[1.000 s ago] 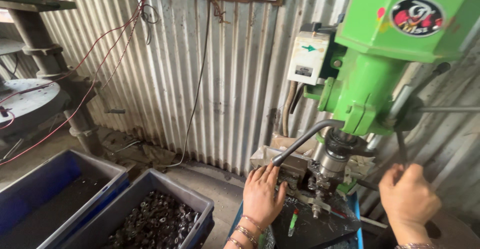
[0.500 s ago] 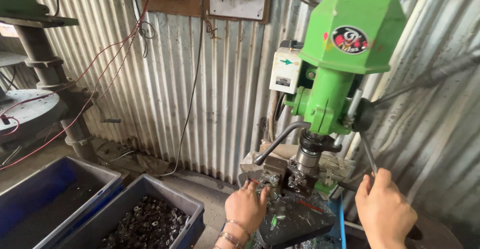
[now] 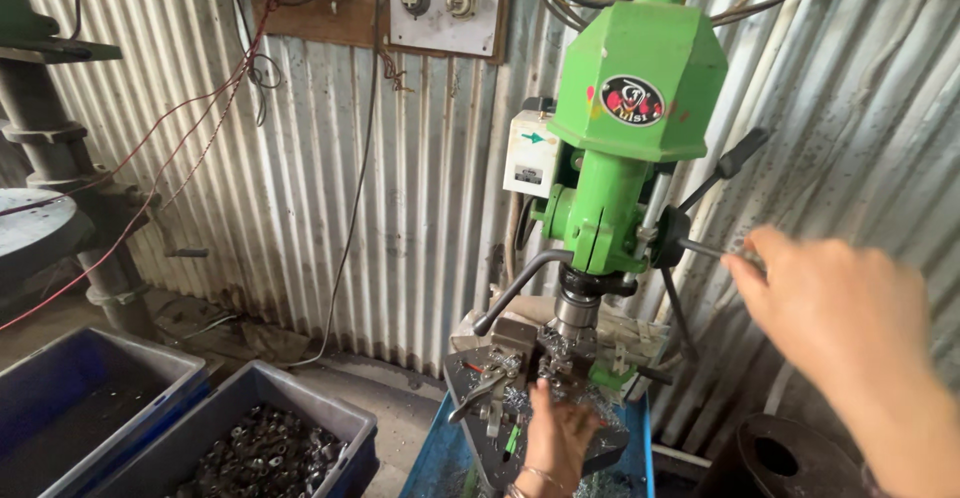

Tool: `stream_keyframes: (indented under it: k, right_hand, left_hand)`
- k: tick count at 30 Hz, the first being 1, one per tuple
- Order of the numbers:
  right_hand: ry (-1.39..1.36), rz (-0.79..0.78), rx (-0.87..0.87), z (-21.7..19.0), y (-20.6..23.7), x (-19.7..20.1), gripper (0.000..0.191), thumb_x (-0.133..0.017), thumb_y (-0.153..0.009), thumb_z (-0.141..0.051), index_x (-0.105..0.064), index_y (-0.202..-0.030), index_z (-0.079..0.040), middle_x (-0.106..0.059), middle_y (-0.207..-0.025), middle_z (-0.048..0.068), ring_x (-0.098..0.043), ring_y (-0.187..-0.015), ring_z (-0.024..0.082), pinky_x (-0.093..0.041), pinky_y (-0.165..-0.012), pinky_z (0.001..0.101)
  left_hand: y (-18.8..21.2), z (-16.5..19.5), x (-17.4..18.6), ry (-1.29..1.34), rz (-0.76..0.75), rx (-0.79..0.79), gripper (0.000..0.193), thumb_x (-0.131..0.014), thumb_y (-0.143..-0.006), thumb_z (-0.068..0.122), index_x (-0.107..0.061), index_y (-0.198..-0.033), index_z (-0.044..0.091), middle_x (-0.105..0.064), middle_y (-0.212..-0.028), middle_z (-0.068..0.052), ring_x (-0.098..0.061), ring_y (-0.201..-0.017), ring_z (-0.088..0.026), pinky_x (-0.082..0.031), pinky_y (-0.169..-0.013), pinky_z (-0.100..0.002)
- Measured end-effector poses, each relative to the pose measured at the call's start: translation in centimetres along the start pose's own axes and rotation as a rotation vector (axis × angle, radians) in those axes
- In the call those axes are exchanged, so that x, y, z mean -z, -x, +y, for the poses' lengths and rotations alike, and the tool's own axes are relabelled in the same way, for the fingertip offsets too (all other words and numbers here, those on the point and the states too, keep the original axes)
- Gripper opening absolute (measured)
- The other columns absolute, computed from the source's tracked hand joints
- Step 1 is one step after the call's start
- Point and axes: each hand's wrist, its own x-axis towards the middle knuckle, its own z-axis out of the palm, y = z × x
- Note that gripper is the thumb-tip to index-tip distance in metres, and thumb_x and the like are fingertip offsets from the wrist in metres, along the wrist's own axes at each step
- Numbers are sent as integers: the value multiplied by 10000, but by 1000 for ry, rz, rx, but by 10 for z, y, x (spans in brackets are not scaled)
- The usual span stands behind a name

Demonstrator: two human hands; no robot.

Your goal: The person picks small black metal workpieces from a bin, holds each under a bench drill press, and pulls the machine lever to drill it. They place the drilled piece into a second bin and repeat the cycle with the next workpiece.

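Left hand: your left hand [image 3: 557, 436] lies on the drill's work table [image 3: 480, 378], near its front edge, fingers pressed down at the small metal part [image 3: 548, 370] under the spindle; grip closed on it, as far as shows.
Right hand: your right hand [image 3: 830, 308] is raised beside the green drill press [image 3: 630, 108], fingertips pinched on the end of a feed handle [image 3: 705, 250].
Shavings: metal curls litter the table around the part.
Floor: blue bin [image 3: 255, 448] of dark metal pieces, lower left.
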Motion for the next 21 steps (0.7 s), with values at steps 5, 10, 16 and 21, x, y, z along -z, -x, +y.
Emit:
stream_keyframes:
  k: [5,10,16,21]
  right_hand:
    - [-143,230,81,14,-42,14,239,-624,-1005,-428,-770,-1069,-250,-756,-781,21,-734,-674,254,-583,-641,409]
    - [-269,441,95,12,-48,10,140,-694,-1089,-303,-764,-1046,-190,-739,-810,4,-707,-720,218,-548,-654,361]
    - [-290,903,94,-11,43,-31,186,-769,-968,-118,-679,-1116,-51,-691,-1119,111,-661,-1129,326,-527,-1004,427]
    - [-1002,588,25,-67,179,-145,200,-746,-836,-143,-703,-1029,-119,-697,-1003,72,-682,-953,279,-541,-888,387]
  left_hand:
    - [6,17,-18,-52,-54,-108,887,-393,-939,724,-472,-1524,61,-670,-1329,-157,-620,-1075,-313,-499,-799,-449]
    - [22,9,-6,-84,-98,-51,745,-377,-933,736,-427,-1495,249,-617,-1093,-95,-576,-934,-281,-465,-733,-451]
    - [20,-30,34,25,-125,83,625,-453,-877,665,-377,-1440,405,-680,-1171,-128,-664,-1055,-303,-547,-894,-582]
    - [41,-71,57,-80,-62,208,621,-494,-870,622,-417,-1433,372,-692,-1171,-128,-677,-1062,-289,-550,-901,-540]
